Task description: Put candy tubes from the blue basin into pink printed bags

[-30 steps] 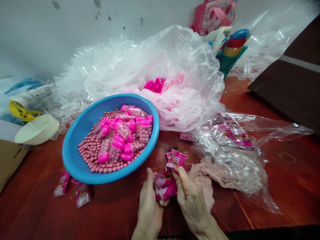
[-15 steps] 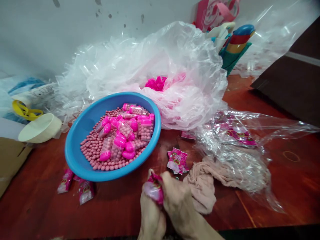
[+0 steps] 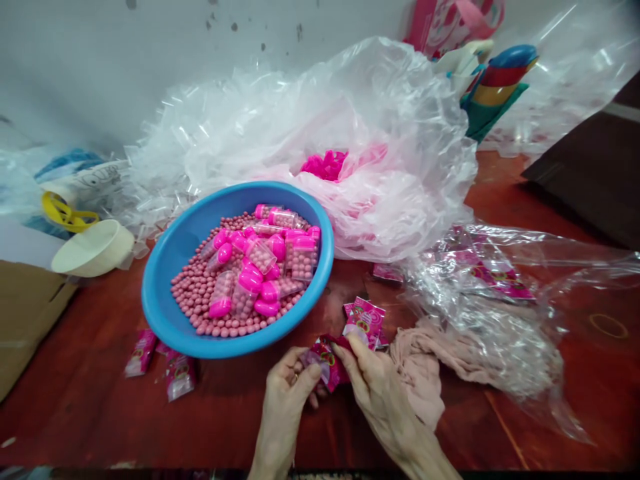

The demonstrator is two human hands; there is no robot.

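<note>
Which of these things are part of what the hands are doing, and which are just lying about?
Seemingly in use:
pink packet, in left hand and right hand
matching packets just beyond
perhaps the blue basin, pink beads and capped tubes

Seemingly just lying about:
beige cloth
pale bowl
pink bag by the wall

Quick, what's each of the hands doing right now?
Left hand: closed on the left side of a small glossy pink plastic sachet.
Right hand: closed, pinching the same sachet's right side.

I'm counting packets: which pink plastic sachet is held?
The crumpled pink plastic sachet between the bare left hand and bare right hand; the other sachets lie unheld.
</note>
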